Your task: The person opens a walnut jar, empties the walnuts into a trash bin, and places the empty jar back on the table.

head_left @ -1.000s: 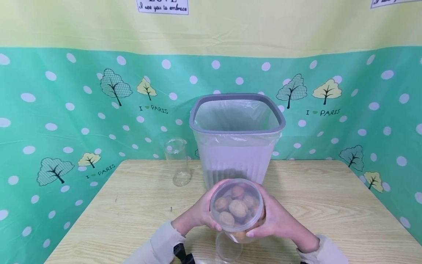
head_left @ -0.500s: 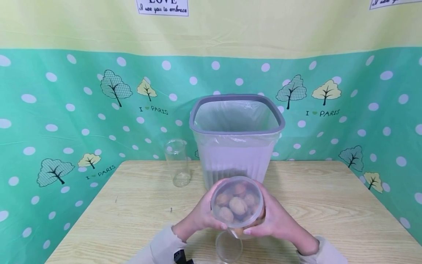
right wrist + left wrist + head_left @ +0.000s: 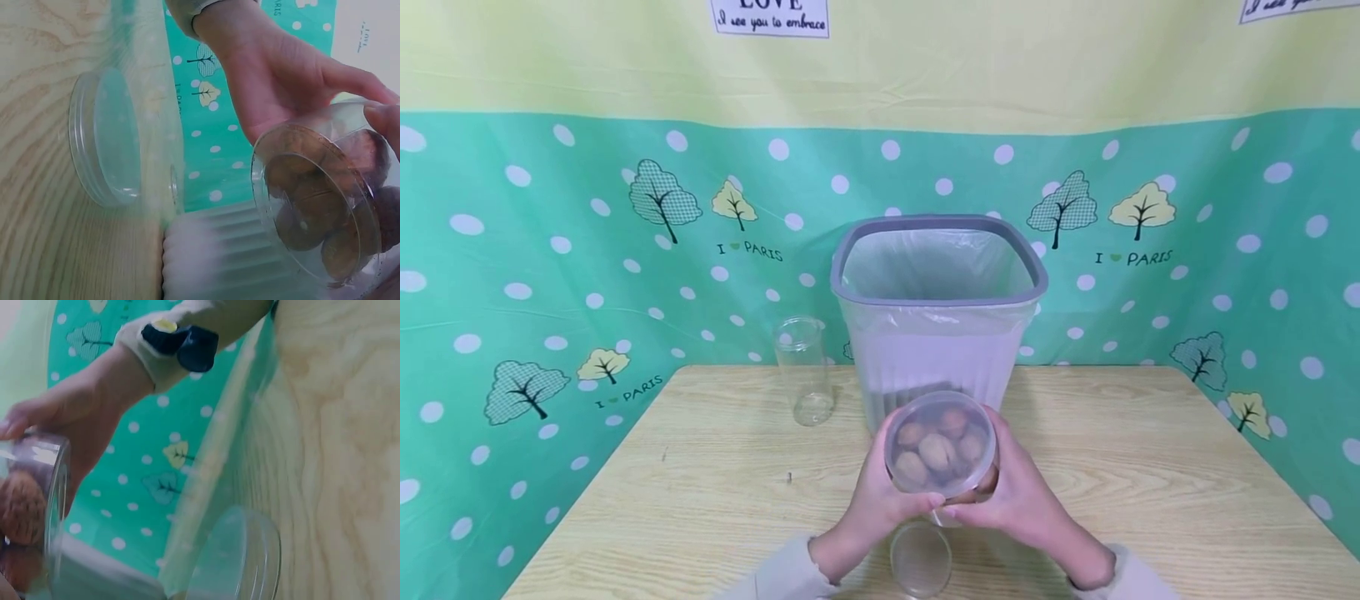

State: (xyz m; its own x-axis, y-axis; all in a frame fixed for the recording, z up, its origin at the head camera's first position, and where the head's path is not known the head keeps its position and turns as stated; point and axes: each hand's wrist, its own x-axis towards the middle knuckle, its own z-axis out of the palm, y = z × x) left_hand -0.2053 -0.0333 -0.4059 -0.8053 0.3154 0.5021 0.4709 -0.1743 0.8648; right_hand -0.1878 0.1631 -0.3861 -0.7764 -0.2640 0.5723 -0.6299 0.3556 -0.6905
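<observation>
A clear jar [image 3: 942, 417] of walnuts [image 3: 312, 200] is held off the table between both hands, its cloudy lid tilted towards me. My left hand [image 3: 880, 496] grips the jar's left side, my right hand [image 3: 1026, 496] its right side. Their thumbs lie at the near side below the lid, tips close together. Walnuts also show through the jar wall in the left wrist view. Underneath, a round clear container [image 3: 921, 560] stands on the table, apart from the jar; the right wrist view shows its rim [image 3: 103, 137]. The fingers behind the jar are mostly hidden.
A pale bin [image 3: 936, 354] with a grey rim and a clear liner stands behind the hands. To its left is a tall clear glass beaker [image 3: 805, 375]. A tiny dark object [image 3: 789, 477] lies on the wooden table [image 3: 715, 483]. Patterned cloth hangs around.
The jar has risen slightly and moved a little towards the bin, with both hands around it. My left thumb has shifted right, closer to the right thumb.
</observation>
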